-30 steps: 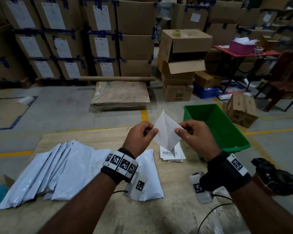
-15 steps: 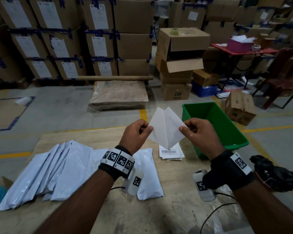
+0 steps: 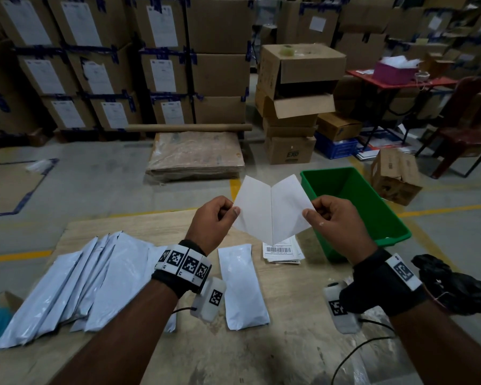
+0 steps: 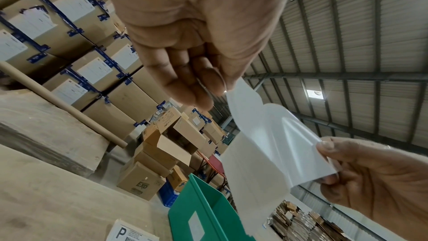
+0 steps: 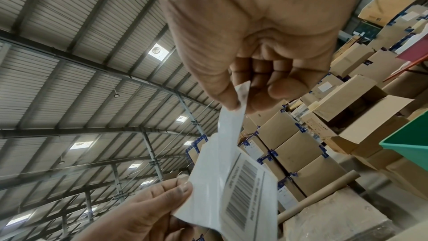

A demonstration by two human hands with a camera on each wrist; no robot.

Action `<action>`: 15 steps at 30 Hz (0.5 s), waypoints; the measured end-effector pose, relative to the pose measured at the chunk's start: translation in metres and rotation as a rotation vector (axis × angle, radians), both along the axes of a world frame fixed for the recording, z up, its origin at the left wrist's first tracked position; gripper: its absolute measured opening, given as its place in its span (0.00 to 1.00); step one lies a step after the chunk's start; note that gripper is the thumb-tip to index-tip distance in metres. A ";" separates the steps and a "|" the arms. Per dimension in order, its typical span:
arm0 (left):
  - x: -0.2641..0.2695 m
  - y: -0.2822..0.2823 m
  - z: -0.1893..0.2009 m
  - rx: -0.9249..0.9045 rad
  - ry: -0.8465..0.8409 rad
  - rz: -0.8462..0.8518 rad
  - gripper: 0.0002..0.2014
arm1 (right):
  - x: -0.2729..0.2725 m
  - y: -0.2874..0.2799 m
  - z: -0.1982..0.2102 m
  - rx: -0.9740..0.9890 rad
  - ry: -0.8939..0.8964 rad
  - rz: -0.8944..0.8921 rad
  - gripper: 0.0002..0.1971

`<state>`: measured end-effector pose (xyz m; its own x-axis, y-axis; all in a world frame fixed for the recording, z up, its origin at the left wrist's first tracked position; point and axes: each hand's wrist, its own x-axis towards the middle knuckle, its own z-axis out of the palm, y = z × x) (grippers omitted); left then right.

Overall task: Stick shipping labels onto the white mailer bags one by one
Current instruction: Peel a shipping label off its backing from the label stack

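Both hands hold a white shipping label sheet up above the table's far edge, its two layers spread in a V and joined along the lower middle. My left hand pinches the left layer's edge between thumb and fingers. My right hand pinches the right layer, which looks glossy in the left wrist view. The right wrist view shows a barcode on the sheet. One white mailer bag lies alone on the wooden table under my left wrist. A fanned pile of mailer bags lies at the left.
A small stack of printed labels lies on the table beyond the single bag. A green bin stands off the table's right far corner. A black crumpled item sits at the right edge. Cardboard boxes fill the floor behind.
The hands have moved apart and the sheet's two layers have opened from a narrow fold into a wide V. The bags on the table lie as before.
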<state>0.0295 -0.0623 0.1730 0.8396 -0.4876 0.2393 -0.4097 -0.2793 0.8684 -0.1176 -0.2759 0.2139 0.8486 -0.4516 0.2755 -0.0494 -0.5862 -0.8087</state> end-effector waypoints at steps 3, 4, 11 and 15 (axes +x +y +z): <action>0.003 0.002 0.000 -0.001 0.002 0.008 0.08 | -0.004 -0.004 -0.002 -0.006 0.005 -0.020 0.05; 0.003 0.003 0.000 0.001 0.001 0.008 0.08 | -0.005 -0.006 -0.003 -0.014 0.009 -0.029 0.06; 0.008 0.006 -0.003 0.012 0.009 0.022 0.08 | -0.013 -0.017 -0.005 -0.015 0.030 -0.092 0.07; 0.009 0.008 -0.004 0.022 0.002 0.019 0.08 | -0.017 -0.021 -0.005 -0.009 0.018 -0.108 0.10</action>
